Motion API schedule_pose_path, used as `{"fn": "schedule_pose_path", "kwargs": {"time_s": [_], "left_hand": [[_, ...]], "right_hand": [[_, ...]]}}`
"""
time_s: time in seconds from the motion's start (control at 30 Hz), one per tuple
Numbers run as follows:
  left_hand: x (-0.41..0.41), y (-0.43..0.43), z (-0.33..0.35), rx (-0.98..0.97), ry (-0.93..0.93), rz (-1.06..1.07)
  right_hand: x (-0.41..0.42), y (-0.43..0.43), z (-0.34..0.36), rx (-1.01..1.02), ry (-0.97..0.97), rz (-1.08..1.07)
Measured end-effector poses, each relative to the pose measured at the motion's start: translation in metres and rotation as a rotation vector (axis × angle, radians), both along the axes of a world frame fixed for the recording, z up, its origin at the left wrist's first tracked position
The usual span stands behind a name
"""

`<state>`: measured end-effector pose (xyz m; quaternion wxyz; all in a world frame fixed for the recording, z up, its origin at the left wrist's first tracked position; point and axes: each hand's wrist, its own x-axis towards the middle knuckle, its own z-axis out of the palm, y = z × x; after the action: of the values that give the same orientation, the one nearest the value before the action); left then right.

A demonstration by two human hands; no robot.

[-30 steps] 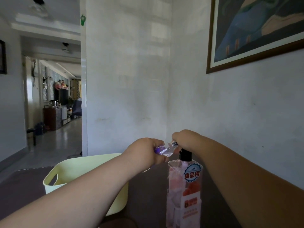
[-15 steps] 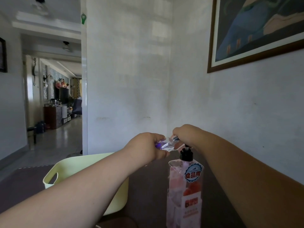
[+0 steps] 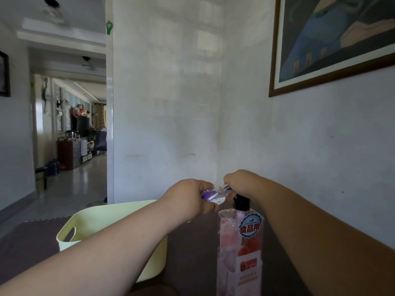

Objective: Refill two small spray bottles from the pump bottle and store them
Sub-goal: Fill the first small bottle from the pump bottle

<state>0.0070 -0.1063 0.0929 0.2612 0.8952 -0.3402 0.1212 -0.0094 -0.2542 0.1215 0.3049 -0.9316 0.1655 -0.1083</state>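
A small clear spray bottle [image 3: 213,194] with a purple label lies nearly level in the air between my hands. My left hand [image 3: 188,199] grips its body. My right hand [image 3: 241,182] pinches its silver and dark top end at the right. Just below them stands the tall pump bottle [image 3: 240,248], clear with pink contents, a black collar and a red and blue label; its pump head is hidden behind my right hand. A second spray bottle is not visible.
A pale yellow plastic basket [image 3: 89,223] with a handle cut-out stands left of the pump bottle on the dark brown table [image 3: 27,238]. White walls close in behind and to the right, with a framed picture [image 3: 333,41] high up. A hallway opens at left.
Both hands rose slightly with the small bottle, then settled back; they still hold it over the pump bottle's top. The pump bottle and basket have not moved.
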Motion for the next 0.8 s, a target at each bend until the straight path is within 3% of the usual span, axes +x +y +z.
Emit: {"fn": "schedule_pose_path", "kwargs": {"time_s": [0.2,0.43,0.63,0.8], "left_hand": [[-0.002,0.001,0.009,-0.033,-0.004,0.016],[0.001,-0.001,0.006,-0.039,-0.004,0.024],[0.002,-0.001,-0.003,-0.011,0.006,-0.016],[0.002,-0.002,-0.003,-0.024,0.003,-0.013]], "right_hand": [[0.008,-0.008,0.02,-0.058,0.075,0.029],[0.014,-0.013,0.008,-0.31,0.056,0.111],[0.015,-0.016,-0.011,-0.348,-0.015,0.073],[0.016,-0.016,-0.01,-0.221,-0.017,0.071]]}}
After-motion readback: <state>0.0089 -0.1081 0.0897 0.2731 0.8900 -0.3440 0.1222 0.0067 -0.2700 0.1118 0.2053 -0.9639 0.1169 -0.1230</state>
